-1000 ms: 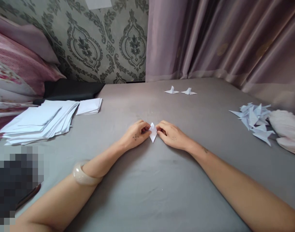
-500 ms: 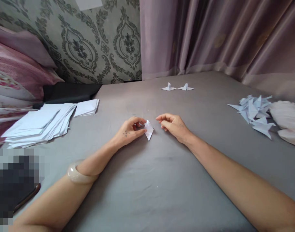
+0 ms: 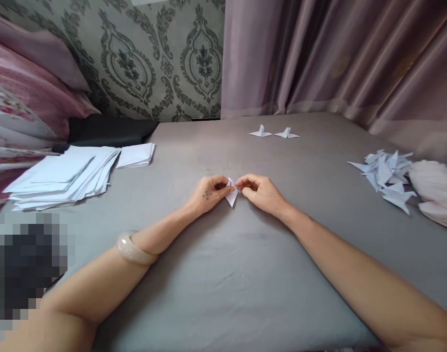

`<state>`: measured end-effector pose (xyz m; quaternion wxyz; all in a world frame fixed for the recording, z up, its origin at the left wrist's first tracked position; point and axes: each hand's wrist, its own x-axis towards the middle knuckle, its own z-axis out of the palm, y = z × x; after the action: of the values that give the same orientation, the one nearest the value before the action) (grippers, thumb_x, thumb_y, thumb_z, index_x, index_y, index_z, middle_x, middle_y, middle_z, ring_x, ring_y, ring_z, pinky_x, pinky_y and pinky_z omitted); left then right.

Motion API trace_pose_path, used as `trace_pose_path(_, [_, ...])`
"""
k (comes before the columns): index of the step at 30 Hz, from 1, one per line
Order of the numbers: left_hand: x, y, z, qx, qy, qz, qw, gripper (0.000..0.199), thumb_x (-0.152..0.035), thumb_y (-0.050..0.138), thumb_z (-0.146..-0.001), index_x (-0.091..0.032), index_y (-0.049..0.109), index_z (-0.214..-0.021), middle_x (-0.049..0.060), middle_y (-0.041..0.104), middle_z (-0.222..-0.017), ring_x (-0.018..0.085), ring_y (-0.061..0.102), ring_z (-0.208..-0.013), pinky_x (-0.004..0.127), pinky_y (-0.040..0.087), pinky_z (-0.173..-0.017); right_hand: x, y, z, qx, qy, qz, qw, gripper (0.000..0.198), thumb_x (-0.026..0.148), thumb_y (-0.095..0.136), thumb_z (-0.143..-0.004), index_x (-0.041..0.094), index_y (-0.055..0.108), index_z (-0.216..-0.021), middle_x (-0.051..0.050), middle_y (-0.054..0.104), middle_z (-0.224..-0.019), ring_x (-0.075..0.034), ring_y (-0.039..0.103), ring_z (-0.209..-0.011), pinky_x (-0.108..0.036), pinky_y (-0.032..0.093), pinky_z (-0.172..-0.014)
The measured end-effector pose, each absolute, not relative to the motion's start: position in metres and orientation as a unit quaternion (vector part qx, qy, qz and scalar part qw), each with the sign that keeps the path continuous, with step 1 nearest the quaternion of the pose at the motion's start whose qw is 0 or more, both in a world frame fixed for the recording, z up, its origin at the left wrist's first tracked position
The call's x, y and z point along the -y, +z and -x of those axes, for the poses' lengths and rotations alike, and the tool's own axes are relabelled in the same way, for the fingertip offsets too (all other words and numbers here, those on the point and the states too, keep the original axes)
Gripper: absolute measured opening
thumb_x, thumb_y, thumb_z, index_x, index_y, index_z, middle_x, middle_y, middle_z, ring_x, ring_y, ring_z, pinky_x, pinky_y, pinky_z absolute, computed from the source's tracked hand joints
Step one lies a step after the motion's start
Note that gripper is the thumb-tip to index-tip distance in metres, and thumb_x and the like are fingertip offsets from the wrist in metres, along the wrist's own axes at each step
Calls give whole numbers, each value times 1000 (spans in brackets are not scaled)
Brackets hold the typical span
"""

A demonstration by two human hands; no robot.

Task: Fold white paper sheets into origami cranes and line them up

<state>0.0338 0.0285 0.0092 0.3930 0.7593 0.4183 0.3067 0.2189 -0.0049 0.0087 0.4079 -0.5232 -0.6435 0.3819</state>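
A small piece of folded white paper (image 3: 232,199) hangs between my two hands with a pointed end toward me. My left hand (image 3: 210,192) pinches it from the left, thumb in front and fingers behind. At its right edge, the bent fingertips and thumb of my right hand (image 3: 260,193) close on the paper. The fingers partly cover its upper part, so the folds there are hard to make out. A pale bangle (image 3: 135,250) circles my left forearm.
Two folded paper birds (image 3: 287,133) stand toward the back of the grey cloth surface (image 3: 223,274). To the right lies a heap of folded paper shapes (image 3: 386,168) beside a whitish cloth bundle (image 3: 436,188). Stacked paper sheets (image 3: 62,171) and a smaller paper stack (image 3: 136,155) are on the left.
My right hand has come left and its fingertips now meet the folded paper. My left hand still pinches the paper. The whole view has shifted slightly.
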Motion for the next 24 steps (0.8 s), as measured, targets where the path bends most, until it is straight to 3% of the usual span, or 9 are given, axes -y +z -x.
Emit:
trace_pose_path(17, [-26, 14, -31, -414, 295, -781, 363, 24, -34, 59, -79, -14, 72, -78, -2, 52, -59, 10, 42, -58, 21, 32, -54, 6, 15, -213, 652, 363, 551, 373, 15, 20, 51, -71, 19, 63, -79, 0, 66, -76, -13, 58, -68, -28, 45, -68])
trace_pose_path(24, [-24, 15, -30, -410, 298, -786, 355, 22, -33, 59, -80, -15, 72, -78, -3, 51, -59, 10, 41, -59, 21, 31, -55, 6, 20, -209, 642, 361, 554, 387, 16, 21, 52, -69, 19, 64, -78, -1, 66, -78, -15, 59, -74, -30, 46, -75])
